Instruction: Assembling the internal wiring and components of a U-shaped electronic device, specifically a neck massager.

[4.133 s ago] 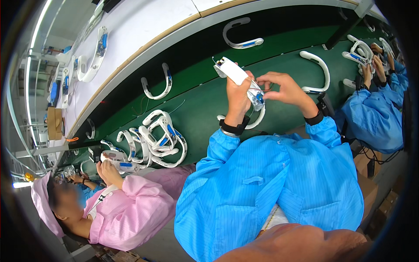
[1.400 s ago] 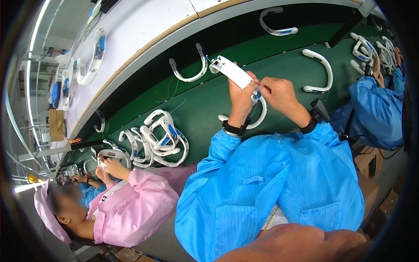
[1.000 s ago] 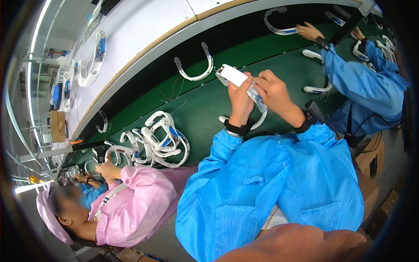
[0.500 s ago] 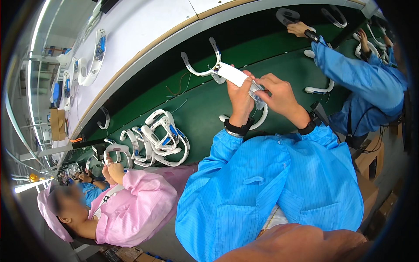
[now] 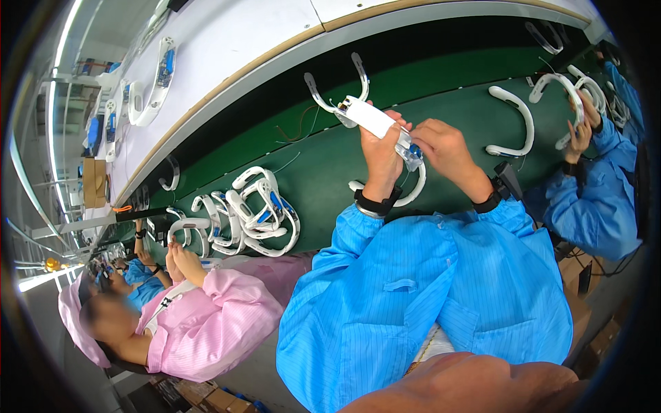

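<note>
Left hand (image 5: 383,148) wraps its fingers around the white curved band (image 5: 375,122), held above the green table (image 5: 441,117); its long axis runs up-left, away from the body; right hand (image 5: 441,146) pinches the near end, just beside the left thumb

White curved bands (image 5: 258,213) heaped on green belt (image 5: 323,158)
</note>
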Action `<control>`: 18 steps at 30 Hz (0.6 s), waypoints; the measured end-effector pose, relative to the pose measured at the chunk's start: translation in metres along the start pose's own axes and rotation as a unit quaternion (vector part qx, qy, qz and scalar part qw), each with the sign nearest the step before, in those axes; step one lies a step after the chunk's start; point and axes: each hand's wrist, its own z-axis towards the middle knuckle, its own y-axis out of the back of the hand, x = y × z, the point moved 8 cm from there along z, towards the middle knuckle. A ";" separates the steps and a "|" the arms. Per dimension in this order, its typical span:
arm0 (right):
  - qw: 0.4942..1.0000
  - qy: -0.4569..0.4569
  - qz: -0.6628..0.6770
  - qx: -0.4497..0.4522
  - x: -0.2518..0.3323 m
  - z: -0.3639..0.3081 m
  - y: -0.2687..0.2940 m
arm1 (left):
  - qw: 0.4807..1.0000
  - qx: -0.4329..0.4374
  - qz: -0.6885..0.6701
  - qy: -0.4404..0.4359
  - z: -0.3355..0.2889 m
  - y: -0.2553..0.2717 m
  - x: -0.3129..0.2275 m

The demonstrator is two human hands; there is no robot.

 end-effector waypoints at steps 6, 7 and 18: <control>0.983 -0.109 0.075 -0.131 -0.014 0.010 -0.002 | 1.000 -0.014 0.016 0.006 0.000 -0.002 0.005; 0.987 -0.098 0.036 -0.123 -0.006 0.015 0.000 | 1.000 -0.015 0.017 0.004 0.002 0.002 0.005; 0.998 -0.069 -0.004 -0.007 -0.027 0.005 -0.015 | 0.999 -0.017 0.046 -0.011 0.011 -0.001 -0.002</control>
